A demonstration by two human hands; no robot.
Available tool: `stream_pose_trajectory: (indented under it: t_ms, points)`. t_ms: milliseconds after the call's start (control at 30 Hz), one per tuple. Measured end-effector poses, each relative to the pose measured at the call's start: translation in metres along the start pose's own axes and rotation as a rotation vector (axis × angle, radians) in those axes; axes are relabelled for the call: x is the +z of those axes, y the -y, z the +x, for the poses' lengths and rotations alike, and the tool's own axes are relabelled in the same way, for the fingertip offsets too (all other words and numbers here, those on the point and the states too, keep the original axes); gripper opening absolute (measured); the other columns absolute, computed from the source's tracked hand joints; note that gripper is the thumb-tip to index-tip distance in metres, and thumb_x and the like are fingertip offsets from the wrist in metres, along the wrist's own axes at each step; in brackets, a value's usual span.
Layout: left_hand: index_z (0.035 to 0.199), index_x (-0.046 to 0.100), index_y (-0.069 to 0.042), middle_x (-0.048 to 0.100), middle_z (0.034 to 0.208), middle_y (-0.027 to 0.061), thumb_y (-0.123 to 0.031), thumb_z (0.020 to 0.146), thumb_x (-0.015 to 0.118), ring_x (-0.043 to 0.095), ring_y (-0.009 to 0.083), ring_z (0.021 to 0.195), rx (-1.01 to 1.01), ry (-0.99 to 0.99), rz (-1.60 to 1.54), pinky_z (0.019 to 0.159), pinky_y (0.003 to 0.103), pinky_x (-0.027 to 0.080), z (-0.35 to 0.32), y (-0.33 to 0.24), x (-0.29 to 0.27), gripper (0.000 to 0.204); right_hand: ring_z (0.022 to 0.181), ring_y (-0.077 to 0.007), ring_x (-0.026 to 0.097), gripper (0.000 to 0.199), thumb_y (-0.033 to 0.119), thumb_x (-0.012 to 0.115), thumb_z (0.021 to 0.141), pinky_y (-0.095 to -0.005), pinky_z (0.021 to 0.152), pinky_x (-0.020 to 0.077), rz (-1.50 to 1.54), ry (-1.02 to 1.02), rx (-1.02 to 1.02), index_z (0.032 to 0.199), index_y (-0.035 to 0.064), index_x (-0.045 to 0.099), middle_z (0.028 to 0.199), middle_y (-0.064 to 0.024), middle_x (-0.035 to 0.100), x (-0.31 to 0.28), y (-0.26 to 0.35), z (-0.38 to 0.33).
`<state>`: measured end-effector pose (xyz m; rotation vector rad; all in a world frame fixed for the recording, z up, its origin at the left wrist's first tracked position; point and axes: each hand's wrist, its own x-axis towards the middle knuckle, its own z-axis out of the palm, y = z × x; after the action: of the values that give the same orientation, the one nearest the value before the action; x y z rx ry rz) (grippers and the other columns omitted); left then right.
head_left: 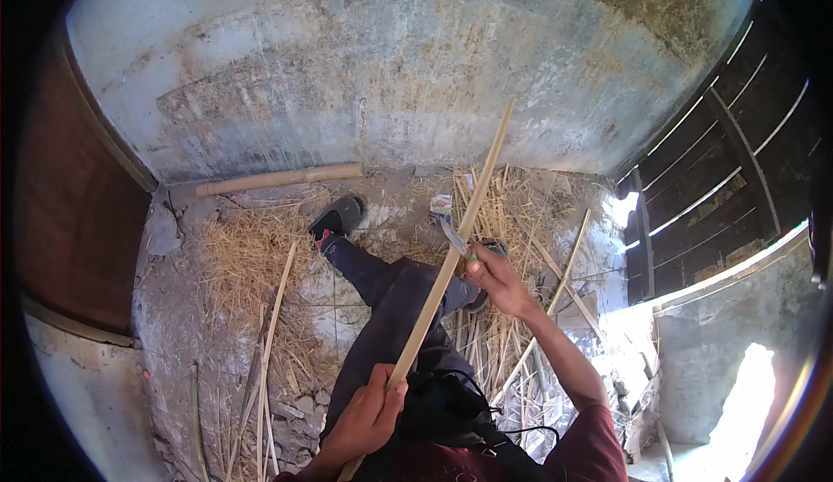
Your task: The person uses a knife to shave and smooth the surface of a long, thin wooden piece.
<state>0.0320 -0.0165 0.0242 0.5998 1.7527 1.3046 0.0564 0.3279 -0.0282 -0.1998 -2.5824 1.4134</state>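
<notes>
- We see the long pale strip (429,307) slanting from the lower middle of the frame to the upper middle, in front of the dark trousers (360,272).
- Our left grip (371,414), lower centre, is closed around the strip's lower part.
- Our right grip (495,275), right of centre, folds tightly round the knife (454,236); we cannot tell whether its blade touches the strip.
- We see straw-like shavings (247,256) heaped on the floor (165,308), left of centre.
</notes>
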Motion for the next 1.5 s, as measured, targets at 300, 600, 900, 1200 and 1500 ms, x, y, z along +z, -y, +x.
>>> stream_pose_trajectory:
  t_ms: [300, 600, 900, 1200, 1500]
  points:
    - [0.117, 0.046, -0.001, 0.050, 0.077, 0.0051, -0.021, 0.115, 0.043, 0.048, 0.0152, 0.069, -0.018, 0.003, 0.078, 0.068, 0.036, 0.044, 0.004, -0.003, 0.002, 0.021, 0.056, -0.0384, 0.062, 0.034, 0.041, 0.058, 0.107, -0.0492, 0.053, 0.0493, -0.563, -0.183, -0.269, 0.097, 0.0088, 0.060, 0.070, -0.0162, 0.058, -0.005, 0.001, 0.000]
    - [0.121, 0.044, -0.002, 0.061, 0.072, 0.0143, -0.020, 0.112, 0.050, 0.064, 0.0316, 0.062, 0.046, -0.014, 0.107, 0.060, 0.045, 0.047, 0.003, 0.011, -0.001, 0.021, 0.052, -0.0326, 0.060, 0.045, 0.048, 0.056, 0.107, -0.0438, 0.047, 0.0474, -0.637, -0.373, -0.331, 0.083, 0.0097, 0.053, 0.063, -0.0121, 0.053, -0.007, -0.013, 0.002]
    - [0.120, 0.044, -0.002, 0.062, 0.074, 0.0142, -0.021, 0.112, 0.050, 0.067, 0.0318, 0.065, 0.005, 0.011, 0.098, 0.061, 0.045, 0.048, -0.010, 0.000, 0.002, 0.021, 0.058, -0.0411, 0.063, 0.030, 0.034, 0.057, 0.108, -0.0497, 0.053, 0.0486, -0.622, -0.471, 0.054, 0.102, 0.0045, 0.055, 0.067, -0.0208, 0.060, -0.020, -0.029, 0.008]
    - [0.117, 0.045, -0.004, 0.050, 0.071, 0.0053, -0.018, 0.114, 0.044, 0.052, 0.0142, 0.063, 0.039, 0.055, -0.203, 0.060, 0.032, 0.041, -0.002, 0.019, -0.007, 0.014, 0.064, -0.0085, 0.036, 0.047, 0.051, 0.044, 0.114, -0.0273, 0.057, 0.0298, 0.231, -0.379, 0.061, 0.096, 0.0079, 0.050, 0.074, 0.0034, 0.040, -0.015, 0.007, 0.005]
    - [0.115, 0.042, -0.014, 0.040, 0.067, -0.0001, -0.040, 0.117, 0.028, 0.027, 0.0068, 0.044, -0.169, 0.227, -0.642, 0.041, 0.024, 0.026, 0.004, 0.009, -0.011, 0.030, 0.066, -0.0059, 0.046, 0.031, 0.035, 0.066, 0.107, -0.0250, 0.059, 0.0365, 0.511, -0.183, 0.179, 0.110, 0.0044, 0.059, 0.076, 0.0029, 0.053, -0.012, 0.040, 0.002]
